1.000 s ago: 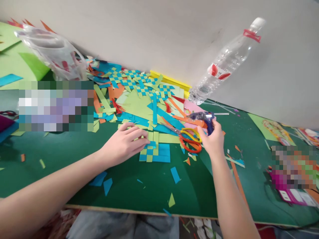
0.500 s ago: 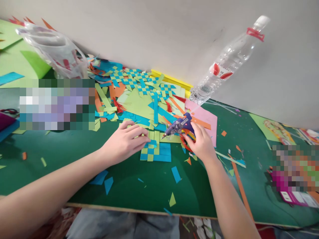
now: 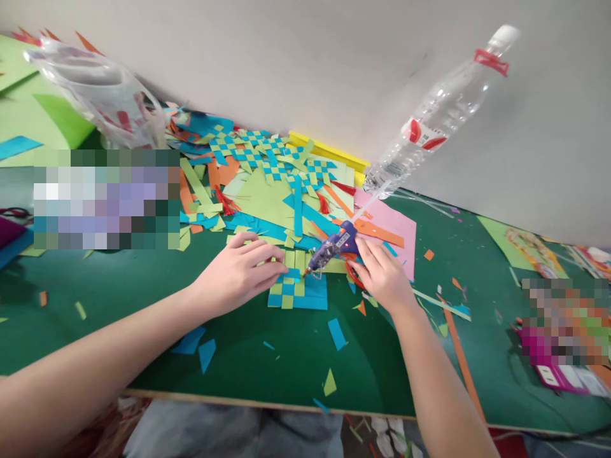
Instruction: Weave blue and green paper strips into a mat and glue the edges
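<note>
A small woven piece of blue and light green paper strips (image 3: pixel 310 293) lies flat on the green table in front of me. My left hand (image 3: pixel 248 268) is closed at its upper left edge, the fingertips pinching a short blue strip (image 3: pixel 293 275). In my right hand (image 3: pixel 382 270) is a purple glue gun (image 3: pixel 340 244), a glue stick poking out of its back. Its nozzle points down left, at the woven piece just right of the blue strip. Whether the tip touches the paper I cannot tell. Red-handled scissors (image 3: pixel 354 276) lie partly under the right hand.
Woven checkered pieces (image 3: pixel 258 152), loose strips and red tassels (image 3: pixel 227 201) pile up behind the hands. A plastic bottle (image 3: pixel 429 121) leans at the back right. A bag-lined container (image 3: pixel 102 95) stands back left. Scraps and an orange strip (image 3: pixel 462 356) lie on the table (image 3: pixel 238 369).
My right hand has brought the glue gun down and left, its nozzle now over the woven piece. The left hand has stayed at the blue strip.
</note>
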Demonstrator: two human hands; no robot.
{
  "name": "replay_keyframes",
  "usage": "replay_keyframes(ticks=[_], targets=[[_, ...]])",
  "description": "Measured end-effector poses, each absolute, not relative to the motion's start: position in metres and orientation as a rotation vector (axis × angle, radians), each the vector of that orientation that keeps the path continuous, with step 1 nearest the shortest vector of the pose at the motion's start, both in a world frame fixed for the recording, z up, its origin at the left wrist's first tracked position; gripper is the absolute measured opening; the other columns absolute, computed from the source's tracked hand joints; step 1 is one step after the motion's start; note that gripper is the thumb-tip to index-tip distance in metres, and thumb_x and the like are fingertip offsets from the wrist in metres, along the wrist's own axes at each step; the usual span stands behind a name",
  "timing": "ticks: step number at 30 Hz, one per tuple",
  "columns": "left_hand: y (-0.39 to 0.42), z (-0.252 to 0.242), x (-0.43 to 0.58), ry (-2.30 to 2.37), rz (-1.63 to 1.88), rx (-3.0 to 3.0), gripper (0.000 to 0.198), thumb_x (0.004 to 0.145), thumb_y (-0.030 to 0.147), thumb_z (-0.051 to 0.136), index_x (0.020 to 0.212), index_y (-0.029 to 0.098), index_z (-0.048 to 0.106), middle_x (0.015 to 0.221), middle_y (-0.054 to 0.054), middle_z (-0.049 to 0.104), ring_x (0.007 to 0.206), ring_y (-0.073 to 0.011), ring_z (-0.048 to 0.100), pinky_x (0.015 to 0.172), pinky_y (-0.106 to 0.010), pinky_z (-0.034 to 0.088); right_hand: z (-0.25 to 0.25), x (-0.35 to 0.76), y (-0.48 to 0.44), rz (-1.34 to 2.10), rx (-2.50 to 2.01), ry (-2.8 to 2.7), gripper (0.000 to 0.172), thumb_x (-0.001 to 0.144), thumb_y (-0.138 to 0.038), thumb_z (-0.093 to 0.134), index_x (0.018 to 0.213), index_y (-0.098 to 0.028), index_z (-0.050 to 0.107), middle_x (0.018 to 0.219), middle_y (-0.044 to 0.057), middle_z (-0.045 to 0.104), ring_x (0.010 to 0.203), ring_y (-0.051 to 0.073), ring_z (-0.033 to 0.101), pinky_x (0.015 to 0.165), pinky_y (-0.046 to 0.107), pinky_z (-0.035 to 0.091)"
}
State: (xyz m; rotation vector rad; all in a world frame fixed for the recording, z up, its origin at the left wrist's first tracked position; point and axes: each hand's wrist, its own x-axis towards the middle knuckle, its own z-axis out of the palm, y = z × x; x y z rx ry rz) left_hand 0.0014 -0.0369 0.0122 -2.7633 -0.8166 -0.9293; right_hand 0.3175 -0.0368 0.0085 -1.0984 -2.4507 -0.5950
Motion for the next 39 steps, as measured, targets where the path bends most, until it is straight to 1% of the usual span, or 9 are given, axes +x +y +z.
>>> replay_keyframes(ticks=[3, 8, 16, 24, 30, 34, 39], targets=[[-0.0372, 0.0128, 0.0017, -0.815, -0.931, -2.760, 0.010, 0.092, 0.015, 0.055, 0.092, 0.020, 0.064, 0.093, -0.003, 0.069, 0.085, -0.0164, 0.064, 0.090, -0.037, 0.039, 0.0083, 0.3176, -0.0374, -0.586, -1.116, -2.461, 0.056, 0.096, -0.023, 0.049, 0.147, -0.008, 0.034, 0.115, 0.019, 0.066, 0.103, 0.028, 0.064, 0.092, 0.044, 0.055], [-0.0374, 0.0122, 0.0014, -0.833, -0.918, -2.776, 0.011, 0.093, 0.015, 0.055, 0.092, 0.020, 0.064, 0.094, -0.002, 0.069, 0.084, -0.0162, 0.063, 0.091, -0.037, 0.038, 0.0091, 0.3175, -0.0376, -0.593, -1.125, -2.480, 0.052, 0.097, -0.022, 0.047, 0.145, -0.007, 0.038, 0.114, 0.018, 0.066, 0.100, 0.027, 0.064, 0.090, 0.043, 0.055], [-0.0378, 0.0121, 0.0014, -0.842, -0.919, -2.793, 0.013, 0.092, 0.015, 0.054, 0.092, 0.021, 0.065, 0.093, -0.002, 0.069, 0.080, -0.0152, 0.063, 0.091, -0.037, 0.039, 0.0083, 0.3209, -0.0366, -0.563, -1.153, -2.496, 0.048, 0.096, -0.021, 0.048, 0.142, -0.007, 0.044, 0.118, 0.018, 0.066, 0.107, 0.028, 0.063, 0.096, 0.043, 0.053], [-0.0369, 0.0100, 0.0002, -0.846, -0.892, -2.799, 0.013, 0.093, 0.016, 0.053, 0.093, 0.022, 0.065, 0.094, -0.002, 0.069, 0.082, -0.0156, 0.064, 0.090, -0.037, 0.039, 0.0067, 0.3228, -0.0367, -0.520, -1.208, -2.492, 0.046, 0.097, -0.022, 0.047, 0.141, -0.010, 0.045, 0.121, 0.017, 0.066, 0.111, 0.028, 0.062, 0.098, 0.044, 0.053], [-0.0374, 0.0108, 0.0004, -0.826, -0.892, -2.793, 0.011, 0.093, 0.015, 0.054, 0.093, 0.021, 0.064, 0.094, -0.002, 0.068, 0.081, -0.0153, 0.062, 0.091, -0.038, 0.039, 0.0088, 0.3223, -0.0368, -0.552, -1.188, -2.484, 0.045, 0.097, -0.022, 0.047, 0.140, -0.009, 0.046, 0.119, 0.017, 0.067, 0.108, 0.027, 0.064, 0.096, 0.044, 0.053], [-0.0376, 0.0107, 0.0010, -0.828, -0.896, -2.805, 0.011, 0.093, 0.015, 0.054, 0.094, 0.021, 0.063, 0.095, -0.002, 0.068, 0.082, -0.0153, 0.062, 0.091, -0.037, 0.039, 0.0109, 0.3215, -0.0368, -0.606, -1.141, -2.455, 0.044, 0.096, -0.020, 0.049, 0.138, -0.006, 0.048, 0.116, 0.019, 0.067, 0.104, 0.027, 0.065, 0.093, 0.043, 0.055], [-0.0372, 0.0100, 0.0009, -0.838, -0.895, -2.823, 0.012, 0.093, 0.015, 0.054, 0.094, 0.021, 0.064, 0.095, -0.002, 0.069, 0.083, -0.0155, 0.064, 0.091, -0.037, 0.040, 0.0113, 0.3225, -0.0365, -0.543, -1.145, -2.440, 0.047, 0.095, -0.024, 0.051, 0.139, -0.010, 0.048, 0.116, 0.017, 0.067, 0.105, 0.027, 0.064, 0.095, 0.045, 0.054]])
